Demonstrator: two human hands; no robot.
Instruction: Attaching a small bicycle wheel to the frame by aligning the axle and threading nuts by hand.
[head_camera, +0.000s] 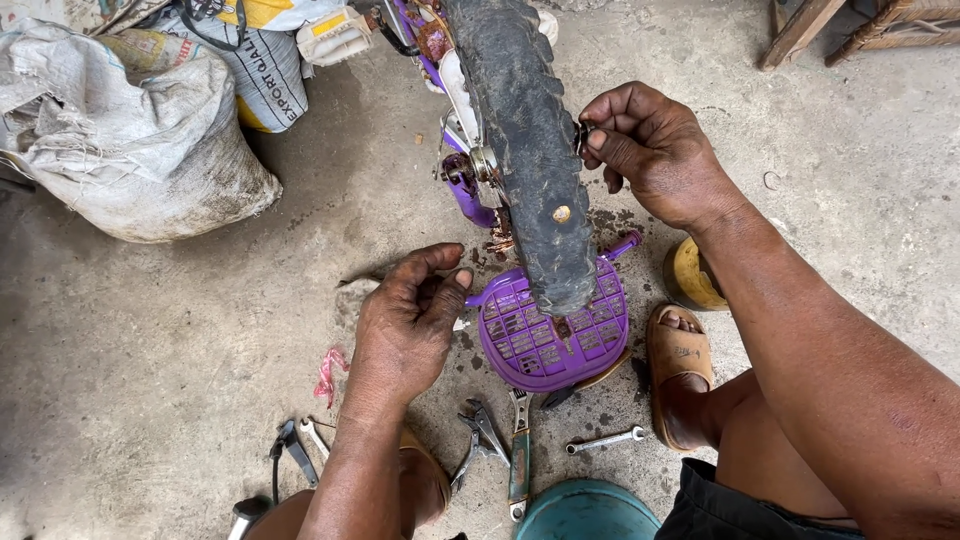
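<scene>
The right hand (655, 150) pinches a small dark part (581, 135) against the black tyre (530, 150). The left hand (410, 320), loosely curled and holding nothing, hovers just left of the purple basket (590, 345). Below it lie pliers (478, 440), a wrench (518, 450) and a spanner (605, 440).

A rough repair workshop: stained concrete floor (150, 330), pliers (478, 440), wrench (519, 455) and spanner (604, 440) strewn about, a purple bike (520, 130) upturned, filled sacks (130, 130) against the side.
</scene>
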